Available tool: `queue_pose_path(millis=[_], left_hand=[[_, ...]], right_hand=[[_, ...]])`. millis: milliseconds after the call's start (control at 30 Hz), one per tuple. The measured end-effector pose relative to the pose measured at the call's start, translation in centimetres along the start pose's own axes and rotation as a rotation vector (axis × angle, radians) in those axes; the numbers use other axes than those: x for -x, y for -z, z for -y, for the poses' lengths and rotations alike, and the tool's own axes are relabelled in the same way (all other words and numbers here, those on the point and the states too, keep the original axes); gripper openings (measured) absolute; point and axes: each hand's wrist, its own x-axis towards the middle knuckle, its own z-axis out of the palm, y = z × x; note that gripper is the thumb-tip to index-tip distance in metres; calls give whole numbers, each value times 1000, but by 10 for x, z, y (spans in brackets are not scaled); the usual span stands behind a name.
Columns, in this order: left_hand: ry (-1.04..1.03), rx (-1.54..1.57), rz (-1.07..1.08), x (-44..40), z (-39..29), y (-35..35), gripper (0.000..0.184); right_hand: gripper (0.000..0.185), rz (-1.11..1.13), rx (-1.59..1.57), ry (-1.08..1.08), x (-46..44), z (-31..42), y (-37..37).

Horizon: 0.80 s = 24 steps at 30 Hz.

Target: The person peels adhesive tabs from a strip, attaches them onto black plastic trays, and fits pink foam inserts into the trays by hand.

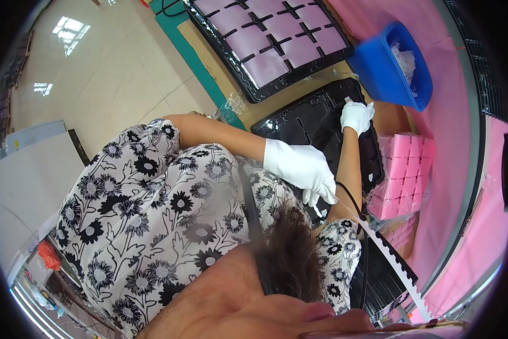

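My left hand (306, 168), in a white glove, hangs over the near edge of a black plastic tray (299, 121), its fingers bent downward and drawn together. Whatever they may hold is hidden. Farther out, my white-gloved right hand (357, 117) is above the far right part of the same tray. Its fingers are curled, and a small white bit shows at the tips, too small to name. Beside it, another black tray (248, 93) is filled with lilac-pink sheets (265, 70) divided by black cross-shaped ribs.
A blue bin (372, 65) with crumpled white material stands behind the trays. Pink blocks (406, 175) in clear plastic sit at the right. A toothed clear strip (398, 263) and a black cable (353, 198) run nearby. Crumpled clear film (234, 104) lies at the table's edge.
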Motion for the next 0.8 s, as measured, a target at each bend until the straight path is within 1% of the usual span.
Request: queue_pose_path(millis=[67, 133, 167, 200, 267, 300, 333, 367, 400, 467, 500, 533, 600, 667, 733, 800], left_hand=[[21, 10, 18, -1, -1, -3, 24], [94, -8, 42, -2, -6, -2, 24], [93, -22, 51, -2, -5, -1, 24], [54, 77, 15, -4, -1, -2, 23], [3, 249, -25, -12, 8, -4, 25], [74, 245, -28, -14, 3, -3, 26], [146, 238, -24, -17, -4, -2, 27], [218, 234, -33, -19, -11, -1, 29], [213, 252, -21, -24, -6, 0, 30], [198, 252, 2, -30, -3, 2, 32], [229, 202, -1, -31, -10, 2, 35], [235, 174, 14, -33, -8, 2, 35], [221, 127, 35, -35, -3, 4, 36], [226, 102, 46, -36, -3, 4, 36], [234, 95, 55, -37, 1, 3, 36], [230, 75, 35, -38, 5, 3, 35]], right_hand=[[45, 43, 46, -21, 13, 14, 27], [41, 8, -60, -12, 9, -7, 15], [37, -35, -170, -1, 10, -8, 20], [37, -41, -168, -18, 15, -14, 27], [28, 12, -528, 25, 34, -31, 52], [24, 55, -752, 8, 48, -37, 66], [23, 82, -965, 26, 64, -49, 77], [23, 170, -1163, -50, 83, -56, 96], [23, 244, -1369, -114, 102, -61, 117], [23, 162, -1483, -88, 140, -69, 148], [25, 99, -1495, -58, 155, -74, 154], [29, 117, -1695, -63, 169, -87, 155], [34, 8, -1692, -42, 201, -70, 174], [37, -61, -1666, -133, 217, -52, 179], [33, -128, -1582, -94, 227, -44, 176], [32, -183, -1563, -106, 229, -39, 171]])
